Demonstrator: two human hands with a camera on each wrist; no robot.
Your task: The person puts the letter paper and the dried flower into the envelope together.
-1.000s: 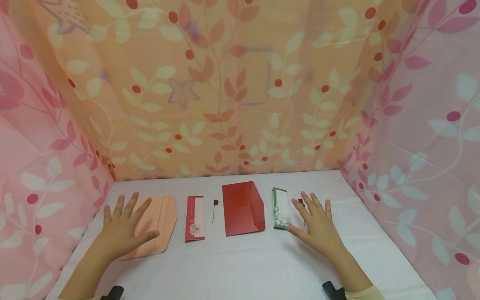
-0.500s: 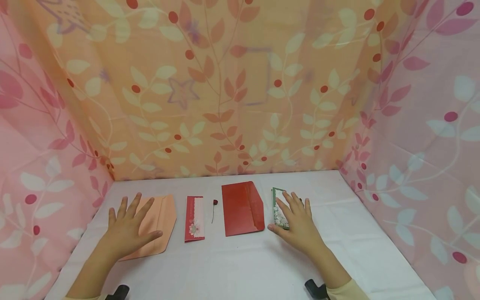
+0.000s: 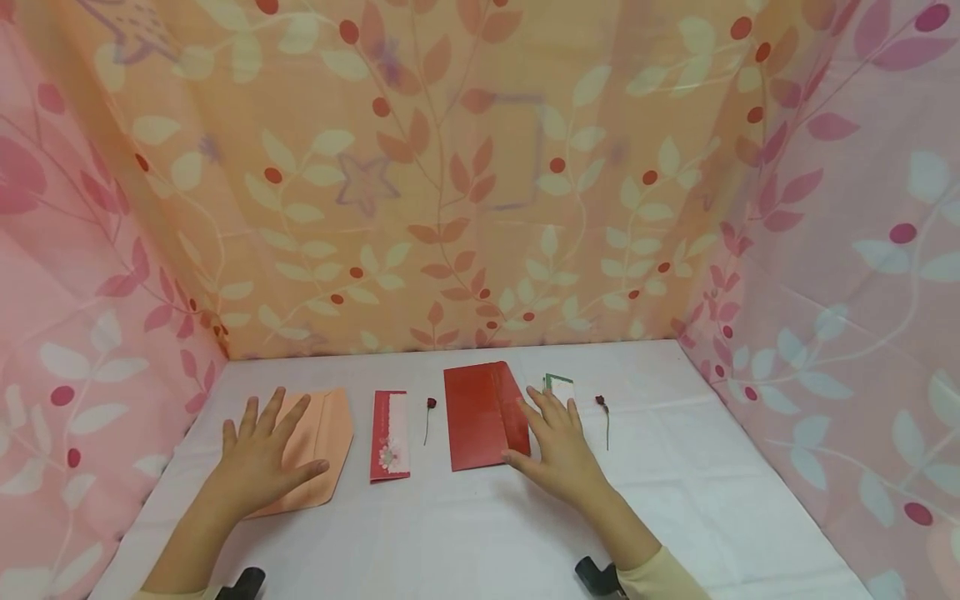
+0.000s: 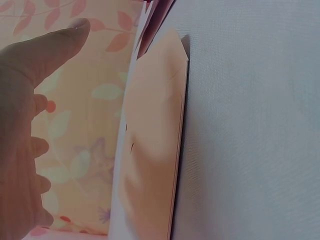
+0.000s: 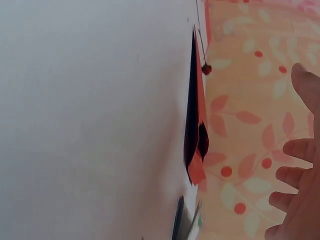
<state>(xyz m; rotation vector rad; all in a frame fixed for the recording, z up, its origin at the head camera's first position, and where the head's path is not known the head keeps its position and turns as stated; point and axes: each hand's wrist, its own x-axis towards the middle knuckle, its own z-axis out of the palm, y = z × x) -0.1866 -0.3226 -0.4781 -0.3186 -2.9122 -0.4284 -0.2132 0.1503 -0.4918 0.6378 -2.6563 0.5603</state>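
My left hand [image 3: 258, 467] hovers with spread fingers over the peach envelope [image 3: 315, 450], covering its left part. In the left wrist view the peach envelope [image 4: 155, 135] lies below the hand, apart from it. My right hand [image 3: 562, 458], fingers spread, is above the right edge of the red envelope [image 3: 472, 421] and hides most of the green-edged card [image 3: 561, 387]. A gap shows between the right hand [image 5: 300, 185] and the red envelope [image 5: 197, 170] in the right wrist view. Neither hand holds anything.
Between the envelopes lie a red floral card [image 3: 381, 442] and a small dried rose [image 3: 431, 404]. Another dried rose [image 3: 601, 402] lies right of the green-edged card. Floral curtains [image 3: 450, 208] enclose the white-covered table [image 3: 420, 542] at the back and sides.
My right hand has moved left, from beside the right dried rose, across the green-edged card, to the red envelope's edge. The right rose is uncovered. My left hand has shifted slightly right.
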